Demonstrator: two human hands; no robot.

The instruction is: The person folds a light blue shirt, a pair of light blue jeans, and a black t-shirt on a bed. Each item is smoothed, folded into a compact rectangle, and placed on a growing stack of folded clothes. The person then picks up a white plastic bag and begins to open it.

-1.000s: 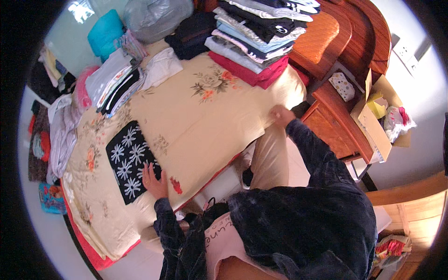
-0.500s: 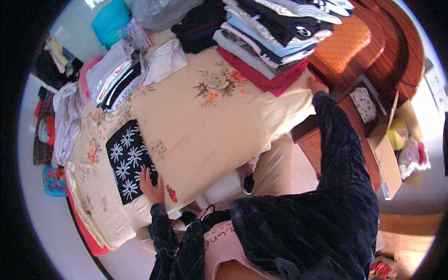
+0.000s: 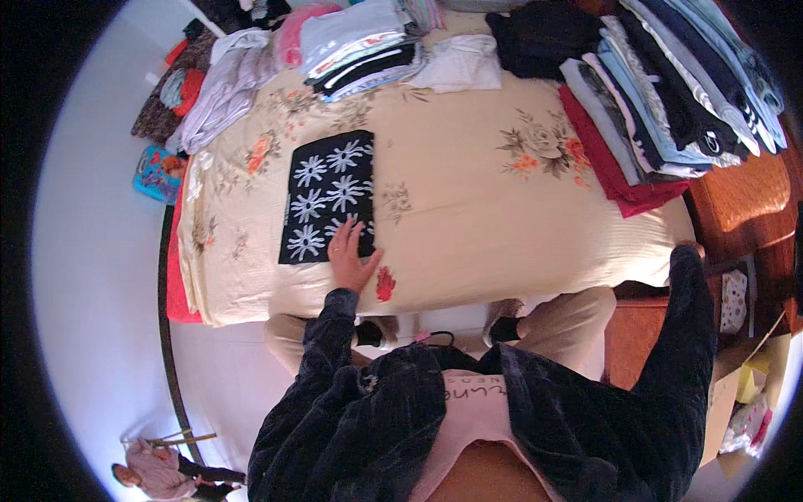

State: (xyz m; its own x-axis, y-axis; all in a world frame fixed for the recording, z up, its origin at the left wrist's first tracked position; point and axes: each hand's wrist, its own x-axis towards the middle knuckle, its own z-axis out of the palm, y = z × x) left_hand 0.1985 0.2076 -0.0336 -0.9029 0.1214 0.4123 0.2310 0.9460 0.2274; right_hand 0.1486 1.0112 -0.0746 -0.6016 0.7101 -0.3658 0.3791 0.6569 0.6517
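Observation:
A folded black garment printed with white sun-like shapes [image 3: 322, 180] lies flat on the left part of the cream floral sheet [image 3: 456, 217]. My left hand [image 3: 355, 258] rests on its near right corner, fingers spread and partly on the cloth. Over at the sheet's right edge, my right hand [image 3: 693, 248] shows only in part beyond the dark sleeve; its fingers are hidden. Near it stands a tall pile of folded clothes [image 3: 661, 109], a dark red piece at the bottom.
Along the far side sit a smaller folded pile [image 3: 355, 42], a white cloth [image 3: 460, 65] and a black garment heap [image 3: 539, 40]. A lilac padded garment [image 3: 226, 92] lies at far left. An open cardboard box [image 3: 723, 410] stands right. Another person [image 3: 163, 470] appears at lower left.
The view has turned, so the bed sits straighter and the piles appear farther right. My left hand stays at the black garment's corner, my right at the sheet's edge. The garment stays folded.

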